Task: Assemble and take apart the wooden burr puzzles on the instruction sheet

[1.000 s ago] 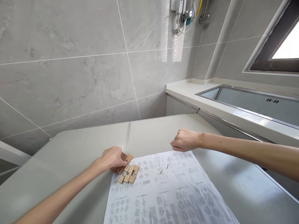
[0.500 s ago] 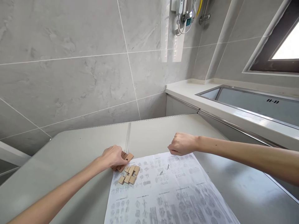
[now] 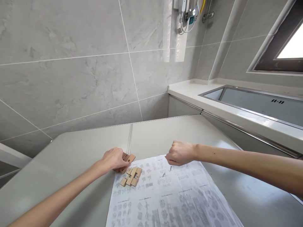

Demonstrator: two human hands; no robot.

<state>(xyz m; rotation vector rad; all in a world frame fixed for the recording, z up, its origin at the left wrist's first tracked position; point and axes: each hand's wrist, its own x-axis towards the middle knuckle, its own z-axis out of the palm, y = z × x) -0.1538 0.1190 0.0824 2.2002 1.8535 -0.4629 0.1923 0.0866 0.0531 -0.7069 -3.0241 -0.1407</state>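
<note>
My left hand (image 3: 115, 160) is at the upper left corner of a printed paper sheet (image 3: 175, 201). Its fingers curl over the darker brown wooden pieces (image 3: 130, 158) and the thumb presses their near side; the hand covers part of them. Just beside the thumb, lighter wooden pieces (image 3: 132, 176) lie flat on the sheet in a staggered cluster. My right hand (image 3: 180, 153) is closed in a fist above the sheet's top edge. Whatever its fingers hold, if anything, is hidden. Small dark slivers (image 3: 170, 168) show on the sheet below it.
The sheet lies on a pale table (image 3: 82, 151) with a seam across it. A grey tiled wall (image 3: 82, 88) stands behind. At the right are a white counter (image 3: 182, 90) with a sink (image 3: 255, 102). Cables and pipes (image 3: 189, 15) hang on the wall above.
My right hand has moved down and a little left, toward the sheet, still closed. My left hand stays on the brown wooden pieces.
</note>
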